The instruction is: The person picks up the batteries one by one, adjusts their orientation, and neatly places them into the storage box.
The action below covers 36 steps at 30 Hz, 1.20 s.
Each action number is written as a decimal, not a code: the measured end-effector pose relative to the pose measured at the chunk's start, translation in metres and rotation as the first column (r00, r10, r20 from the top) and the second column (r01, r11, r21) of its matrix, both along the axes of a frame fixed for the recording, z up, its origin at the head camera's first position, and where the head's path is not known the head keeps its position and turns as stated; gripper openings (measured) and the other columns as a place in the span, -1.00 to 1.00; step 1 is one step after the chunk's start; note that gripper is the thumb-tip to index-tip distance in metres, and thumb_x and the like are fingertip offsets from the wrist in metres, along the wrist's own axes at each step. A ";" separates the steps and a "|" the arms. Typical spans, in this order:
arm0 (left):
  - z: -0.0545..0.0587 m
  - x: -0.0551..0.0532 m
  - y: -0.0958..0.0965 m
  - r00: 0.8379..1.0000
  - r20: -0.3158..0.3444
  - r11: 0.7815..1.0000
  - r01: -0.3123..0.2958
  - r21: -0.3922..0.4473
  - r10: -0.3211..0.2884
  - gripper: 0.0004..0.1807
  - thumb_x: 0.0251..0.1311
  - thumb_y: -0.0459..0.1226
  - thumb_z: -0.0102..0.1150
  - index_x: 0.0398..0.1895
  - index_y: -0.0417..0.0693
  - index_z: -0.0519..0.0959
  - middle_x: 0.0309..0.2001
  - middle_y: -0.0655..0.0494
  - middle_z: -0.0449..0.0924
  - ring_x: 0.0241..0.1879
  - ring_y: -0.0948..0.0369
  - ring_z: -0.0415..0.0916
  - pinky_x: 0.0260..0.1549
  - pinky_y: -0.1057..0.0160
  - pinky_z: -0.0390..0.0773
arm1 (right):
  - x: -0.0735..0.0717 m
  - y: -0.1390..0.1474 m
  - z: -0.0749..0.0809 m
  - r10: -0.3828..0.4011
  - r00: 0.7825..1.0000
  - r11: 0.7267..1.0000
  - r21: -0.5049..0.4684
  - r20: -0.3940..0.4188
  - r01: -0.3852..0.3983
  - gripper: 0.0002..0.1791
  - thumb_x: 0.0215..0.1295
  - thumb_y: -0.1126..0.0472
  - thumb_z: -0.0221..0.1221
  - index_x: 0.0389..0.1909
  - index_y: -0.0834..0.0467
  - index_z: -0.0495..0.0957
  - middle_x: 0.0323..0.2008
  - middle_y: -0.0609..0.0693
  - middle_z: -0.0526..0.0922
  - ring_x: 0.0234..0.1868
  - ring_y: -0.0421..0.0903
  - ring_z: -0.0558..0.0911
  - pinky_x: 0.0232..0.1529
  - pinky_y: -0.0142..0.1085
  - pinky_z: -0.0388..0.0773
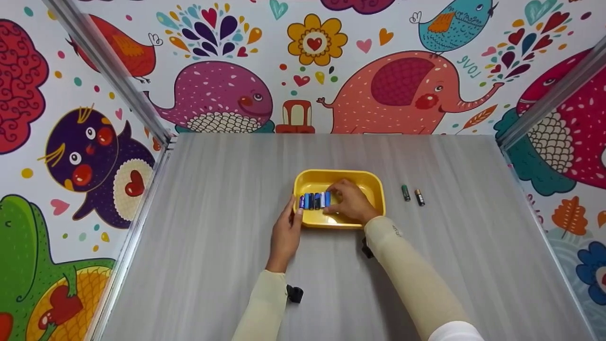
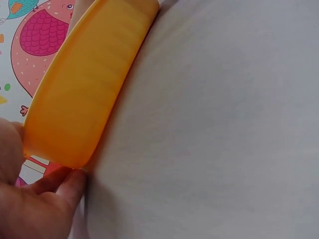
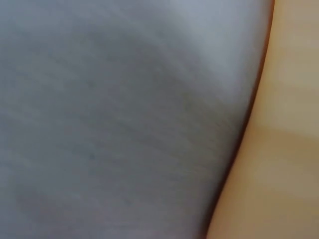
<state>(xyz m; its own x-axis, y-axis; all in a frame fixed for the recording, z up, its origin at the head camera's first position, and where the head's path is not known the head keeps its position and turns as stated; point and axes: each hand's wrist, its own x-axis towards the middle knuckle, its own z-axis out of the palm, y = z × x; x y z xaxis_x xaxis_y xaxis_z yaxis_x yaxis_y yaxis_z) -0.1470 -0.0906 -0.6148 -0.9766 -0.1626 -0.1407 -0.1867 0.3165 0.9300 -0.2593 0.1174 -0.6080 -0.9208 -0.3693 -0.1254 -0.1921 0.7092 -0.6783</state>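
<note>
A yellow plastic tray [image 1: 341, 224] stands on the table, with a row of several blue and dark batteries [image 1: 311, 201] lined up side by side at its left end. My left hand [image 1: 285, 237] grips the tray's left wall, thumb at the rim. In the left wrist view, fingers [image 2: 72, 189] lie along the outside of that wall, low down. My right hand [image 1: 352, 202] reaches into the tray and pinches the rightmost blue battery [image 1: 327, 199] of the row by its ends, between thumb and fingers. Only the tray's outer wall [image 3: 279, 164] and tabletop show in the right wrist view.
To the right of the tray, a green battery [image 1: 405, 192] and a black battery with a copper end [image 1: 420, 197] lie on the grey table [image 1: 227, 189]. Brightly printed panels [image 1: 303, 71] with metal frame posts [image 1: 111, 71] border the table at the back and sides.
</note>
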 end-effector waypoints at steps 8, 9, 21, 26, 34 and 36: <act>0.000 0.000 0.000 1.000 0.006 1.000 0.002 -0.003 -0.002 -0.38 0.57 0.07 -0.08 0.62 0.37 0.11 0.58 0.29 0.16 0.54 0.19 0.18 0.47 0.10 0.33 | 0.000 0.001 0.000 0.005 1.000 1.000 0.004 -0.002 -0.005 -0.39 0.00 -0.09 0.56 0.07 0.05 0.65 0.00 -0.01 0.56 0.02 -0.01 0.52 0.21 -0.11 0.54; 0.001 0.000 0.000 1.000 0.006 1.000 0.003 -0.001 -0.003 -0.38 0.57 0.07 -0.08 0.62 0.36 0.11 0.59 0.29 0.16 0.55 0.19 0.18 0.47 0.10 0.33 | 0.000 0.001 0.000 0.007 1.000 1.000 0.004 -0.003 -0.007 -0.40 0.00 -0.08 0.56 0.07 0.05 0.65 0.00 -0.01 0.57 0.02 -0.01 0.52 0.21 -0.11 0.54; 0.001 0.001 0.001 1.000 0.008 1.000 0.009 0.014 -0.009 -0.36 0.56 0.09 -0.09 0.63 0.34 0.09 0.59 0.30 0.13 0.55 0.20 0.16 0.47 0.11 0.32 | 0.000 0.001 0.000 0.001 1.000 1.000 0.019 -0.004 -0.001 -0.38 0.00 -0.11 0.56 0.08 0.02 0.65 0.02 -0.04 0.57 0.02 -0.03 0.52 0.21 -0.12 0.54; 0.000 -0.001 0.001 1.000 0.004 1.000 0.005 0.008 -0.005 -0.38 0.57 0.06 -0.09 0.62 0.34 0.11 0.59 0.30 0.14 0.56 0.20 0.15 0.48 0.11 0.30 | 0.001 0.001 0.000 -0.012 1.000 1.000 0.009 0.004 0.012 -0.37 -0.03 -0.13 0.57 0.07 0.00 0.65 0.01 -0.04 0.56 0.02 -0.02 0.51 0.21 -0.13 0.54; 0.001 0.001 0.001 1.000 0.001 1.000 0.002 0.019 -0.002 -0.37 0.57 0.06 -0.08 0.63 0.32 0.11 0.59 0.30 0.15 0.55 0.20 0.17 0.47 0.09 0.32 | -0.002 0.002 0.001 -0.032 0.999 0.995 -0.092 0.033 0.035 -0.39 0.08 -0.13 0.51 0.12 0.04 0.62 0.00 -0.02 0.55 0.02 0.00 0.50 0.20 -0.10 0.54; 0.001 0.001 0.000 1.000 0.002 1.000 0.000 0.020 0.000 -0.37 0.57 0.07 -0.08 0.62 0.35 0.11 0.59 0.31 0.15 0.55 0.20 0.17 0.46 0.10 0.33 | -0.003 0.003 0.005 -0.045 0.998 0.991 -0.125 0.040 0.049 -0.41 0.13 -0.11 0.49 0.13 0.05 0.62 0.03 -0.02 0.55 0.04 -0.01 0.51 0.22 -0.09 0.54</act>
<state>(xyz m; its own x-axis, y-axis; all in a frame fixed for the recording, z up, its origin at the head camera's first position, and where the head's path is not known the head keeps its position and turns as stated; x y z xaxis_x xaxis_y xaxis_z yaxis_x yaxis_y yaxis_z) -0.1464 -0.0901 -0.6136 -0.9763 -0.1595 -0.1460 -0.1886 0.2976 0.9359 -0.2622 0.1201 -0.6035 -0.9330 -0.3407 -0.1154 -0.1334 0.6256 -0.7687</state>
